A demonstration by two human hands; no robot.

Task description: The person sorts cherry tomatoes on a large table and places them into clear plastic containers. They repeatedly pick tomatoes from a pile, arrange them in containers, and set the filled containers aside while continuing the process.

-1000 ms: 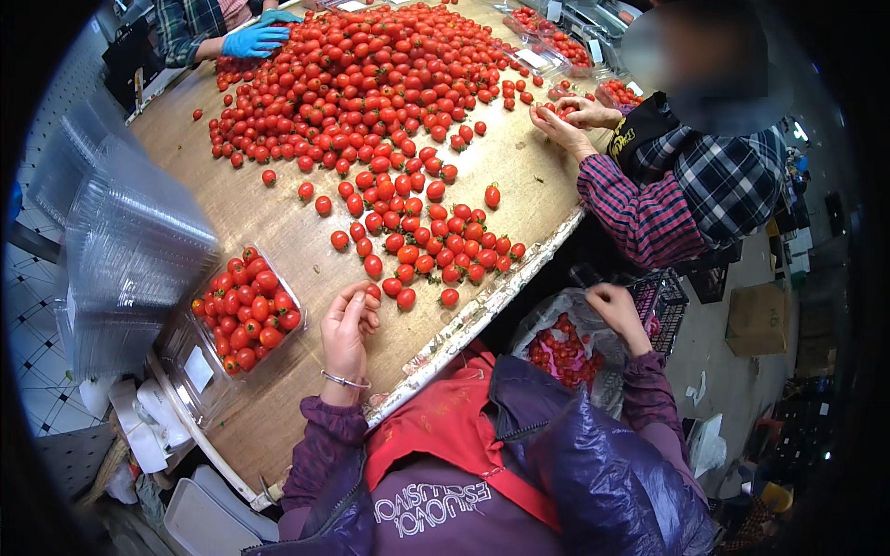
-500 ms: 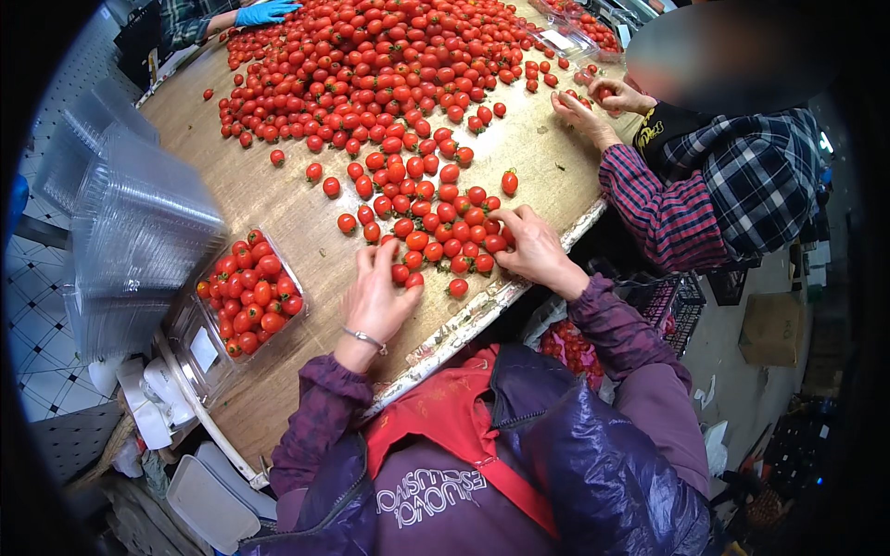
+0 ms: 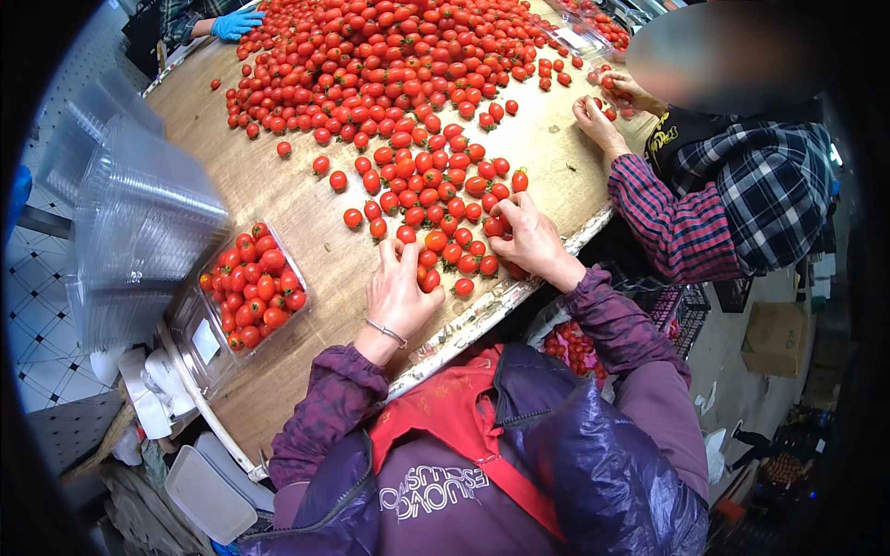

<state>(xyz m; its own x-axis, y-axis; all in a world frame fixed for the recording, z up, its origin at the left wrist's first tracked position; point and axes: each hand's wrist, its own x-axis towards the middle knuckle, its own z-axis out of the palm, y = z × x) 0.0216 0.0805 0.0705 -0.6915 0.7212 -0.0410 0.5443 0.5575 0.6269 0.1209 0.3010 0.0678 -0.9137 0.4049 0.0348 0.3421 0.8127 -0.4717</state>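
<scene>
A wooden table (image 3: 306,232) runs from the lower left of the frame up to the top centre, and most of its upper half is covered with small red cherry tomatoes (image 3: 408,83), thinning to scattered ones toward the middle. The person's two hands work at the near edge of that spread, just below the centre of the frame.

The left hand (image 3: 399,292) lies palm down on the wood, a thin bracelet at the wrist, its fingers slightly spread and curled over a couple of tomatoes at the fingertips; whether any is actually pinched I cannot tell. The right hand (image 3: 528,241) sits just to its right, fingers bent and drawn together around a small cluster of tomatoes (image 3: 459,250) that lies between the two hands, touching both.

At the left, on a scale (image 3: 199,343), stands a clear plastic punnet (image 3: 255,287) filled with tomatoes. Above it, a tall stack of empty clear punnets (image 3: 130,232) leans at the table's edge.

At the upper right, another person in a plaid shirt (image 3: 732,204) has both hands at the tomatoes there. A blue-gloved hand (image 3: 232,23) rests at the top left corner. Below the table's right edge sits a crate of tomatoes (image 3: 575,347).
</scene>
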